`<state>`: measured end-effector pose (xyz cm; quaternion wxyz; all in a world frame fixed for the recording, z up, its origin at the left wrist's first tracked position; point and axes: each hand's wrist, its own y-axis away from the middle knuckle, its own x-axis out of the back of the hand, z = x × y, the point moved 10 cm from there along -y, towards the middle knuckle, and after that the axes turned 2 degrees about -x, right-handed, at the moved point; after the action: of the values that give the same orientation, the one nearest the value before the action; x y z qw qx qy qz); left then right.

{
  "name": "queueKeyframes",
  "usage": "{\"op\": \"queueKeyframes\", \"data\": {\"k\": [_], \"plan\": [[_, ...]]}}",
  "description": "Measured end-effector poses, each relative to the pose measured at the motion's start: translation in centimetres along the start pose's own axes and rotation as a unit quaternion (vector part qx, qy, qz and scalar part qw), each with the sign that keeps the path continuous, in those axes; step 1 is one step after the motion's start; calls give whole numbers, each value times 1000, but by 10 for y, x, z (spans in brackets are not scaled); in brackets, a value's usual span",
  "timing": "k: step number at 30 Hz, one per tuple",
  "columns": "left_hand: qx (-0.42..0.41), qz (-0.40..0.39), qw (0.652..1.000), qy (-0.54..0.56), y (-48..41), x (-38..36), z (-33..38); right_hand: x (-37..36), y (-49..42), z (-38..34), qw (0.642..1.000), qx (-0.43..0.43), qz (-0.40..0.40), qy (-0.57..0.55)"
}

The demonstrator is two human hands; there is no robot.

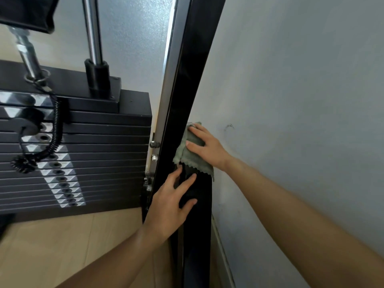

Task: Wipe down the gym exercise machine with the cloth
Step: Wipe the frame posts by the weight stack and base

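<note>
I see a gym corner: left of my left hand stands a black weight stack with a pin on a coiled cord, 2 chrome rods rising above; beyond my right hand, a plain pale wall.

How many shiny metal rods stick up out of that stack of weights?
2: a guide rod in a black collar and, further left, a tilted threaded rod. Others may be off-frame.

the wall stands just beside the right edge of the black upright; bolts and the weight stack crowd its left.
</note>
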<state>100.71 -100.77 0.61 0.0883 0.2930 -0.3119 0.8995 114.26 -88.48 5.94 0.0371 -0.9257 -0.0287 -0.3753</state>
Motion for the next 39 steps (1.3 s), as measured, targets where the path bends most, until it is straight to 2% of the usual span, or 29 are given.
{"op": "queueKeyframes", "data": {"k": [3,6,10,14,18,21,23,25,28,30,33,39], "plan": [[-12,-9,1000,-10,1,1,-1,3,-25,-4,999,-39,-24,-16],[-6,-19,1000,0,0,1,-2,5,-27,-8,998,-52,-6,-41],[5,-18,1000,15,0,2,-3,2,3,-8,996,-34,35,-78],[23,-27,999,29,6,2,-5,-1,44,6,992,-45,31,-117],[82,64,994,36,1,32,-6,2,72,9,996,-40,60,-57],[140,146,977,71,-4,54,-10,7,90,3,995,-26,100,11],[152,154,971,104,-11,55,-8,11,97,-1,991,-23,114,59],[149,117,974,122,-18,46,-1,15,105,-3,989,-31,126,70],[129,33,983,123,-24,26,7,19,112,-4,990,-44,132,10],[118,2,987,106,-23,19,7,21,114,-1,987,-53,133,-78],[108,15,991,82,-20,21,2,15,119,8,967,-92,128,-198],[140,71,985,75,5,15,-8,-4,137,42,957,-168,128,-200]]}}
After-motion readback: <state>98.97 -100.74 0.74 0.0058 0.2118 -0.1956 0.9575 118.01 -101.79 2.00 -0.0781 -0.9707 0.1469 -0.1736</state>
